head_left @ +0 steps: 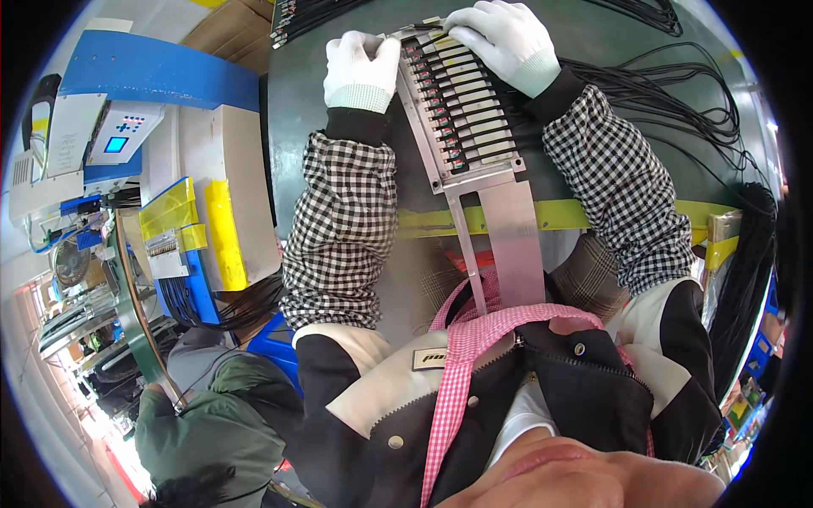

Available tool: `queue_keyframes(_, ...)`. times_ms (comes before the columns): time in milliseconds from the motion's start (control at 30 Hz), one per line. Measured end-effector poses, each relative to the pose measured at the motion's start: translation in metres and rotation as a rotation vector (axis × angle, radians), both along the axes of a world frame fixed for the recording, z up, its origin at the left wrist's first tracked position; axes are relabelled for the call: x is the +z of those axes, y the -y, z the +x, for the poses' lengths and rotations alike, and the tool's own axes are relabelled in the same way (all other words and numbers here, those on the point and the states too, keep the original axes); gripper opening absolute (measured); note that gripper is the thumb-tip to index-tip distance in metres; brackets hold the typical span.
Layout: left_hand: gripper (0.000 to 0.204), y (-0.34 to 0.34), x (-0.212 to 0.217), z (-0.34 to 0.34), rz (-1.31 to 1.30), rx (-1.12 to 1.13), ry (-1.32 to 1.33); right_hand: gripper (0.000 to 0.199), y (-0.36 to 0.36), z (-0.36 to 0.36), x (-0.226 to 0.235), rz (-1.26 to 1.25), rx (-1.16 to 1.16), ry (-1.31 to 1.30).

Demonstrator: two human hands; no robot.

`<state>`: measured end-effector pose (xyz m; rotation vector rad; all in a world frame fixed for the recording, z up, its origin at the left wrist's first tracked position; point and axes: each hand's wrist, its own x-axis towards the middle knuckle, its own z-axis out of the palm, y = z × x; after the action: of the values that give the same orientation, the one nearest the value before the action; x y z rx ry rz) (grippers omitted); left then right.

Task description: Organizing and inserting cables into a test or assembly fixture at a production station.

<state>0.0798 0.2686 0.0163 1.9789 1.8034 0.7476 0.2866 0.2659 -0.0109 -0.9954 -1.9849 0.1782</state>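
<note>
Your white-gloved left hand [362, 71] is curled around the left edge of the long metal fixture tray [461, 110] lined with small black-tipped connectors, gripping it. Your right hand [508, 38] pinches a thin connector [421, 30] at the tray's far end. Loose black cables [677, 110] lie right of the tray on the dark green table [296, 127].

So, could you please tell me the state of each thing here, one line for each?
left hand: gloved, resting on the left edge of the metal fixture.
right hand: gloved, fingertips on the top slot of the fixture.
metal fixture: lying tilted on the table, its slots filled with a row of small parts.
black cables: loose, spread on the table at the right.
green table: yellow tape along its near edge.
</note>
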Motion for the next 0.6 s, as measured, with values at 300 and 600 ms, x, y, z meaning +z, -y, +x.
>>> queue_keyframes(300, 0.018, -0.011, -0.019, -0.008, 0.046, -0.095, 0.109, 0.012, -0.008, 0.001, -0.006, 0.332, -0.253, 0.297)
queue_keyframes(600, 0.02, 0.001, -0.006, -0.005, 0.025, -0.024, 0.066, 0.012, -0.001, -0.013, 0.016, 0.507, -0.259, 0.165)
